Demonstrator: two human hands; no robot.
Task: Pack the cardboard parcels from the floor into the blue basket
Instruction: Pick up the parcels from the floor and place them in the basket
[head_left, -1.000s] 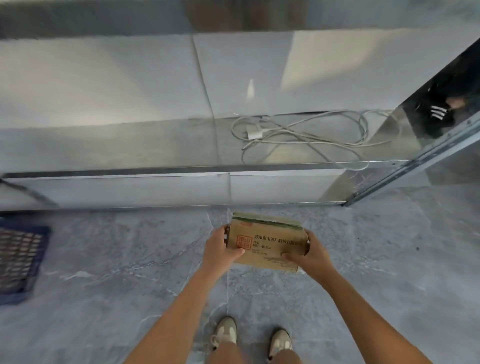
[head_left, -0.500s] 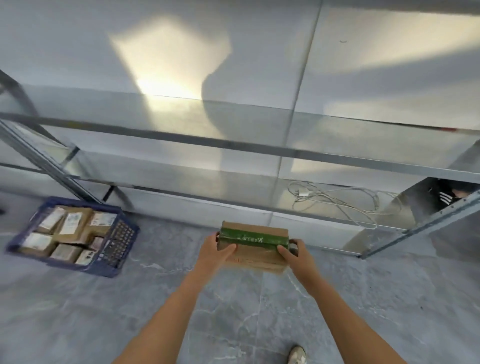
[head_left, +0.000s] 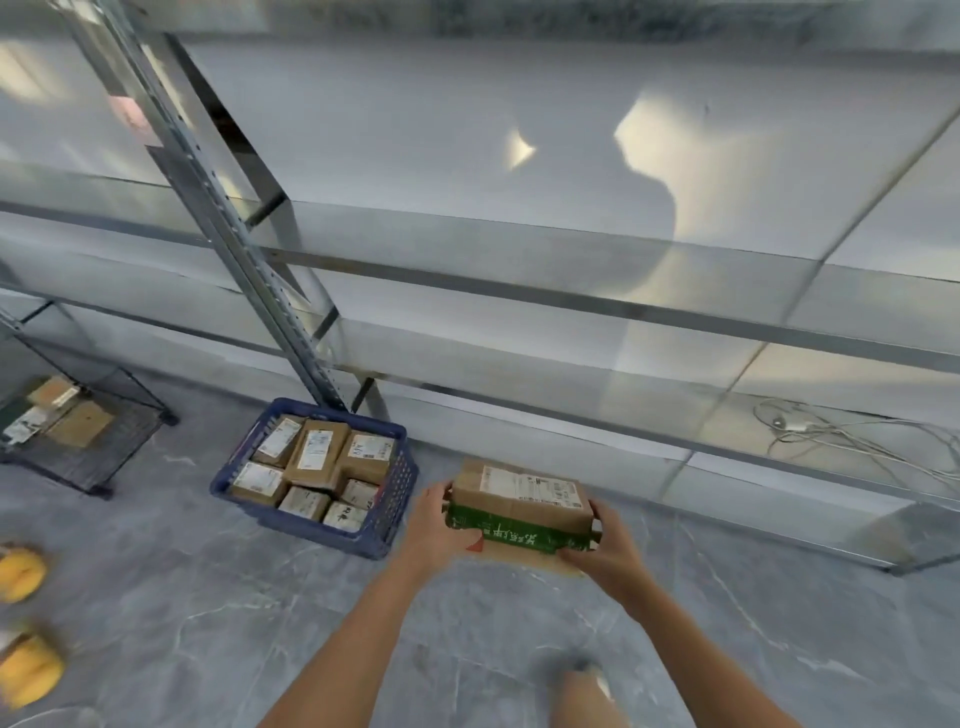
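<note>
I hold a cardboard parcel (head_left: 519, 501) with a white label on top and a green printed side, above the floor at the centre. My left hand (head_left: 431, 525) grips its left end and my right hand (head_left: 605, 551) grips its right end. The blue basket (head_left: 389, 499) stands on the floor just left of the parcel, at the foot of a shelf post. Several labelled cardboard parcels (head_left: 317, 457) lie packed inside it.
Metal shelving (head_left: 519, 280) runs across the back, with a slanted post (head_left: 218, 208) behind the basket. A white cable (head_left: 852, 436) lies on the bottom shelf at right. A dark wire rack (head_left: 78, 457) with parcels stands at left. Yellow slippers (head_left: 23, 623) lie at far left.
The view has swung left, so the basket sits much closer to the parcel. The parcel has tilted so its labelled top shows. Both hands keep their hold.
</note>
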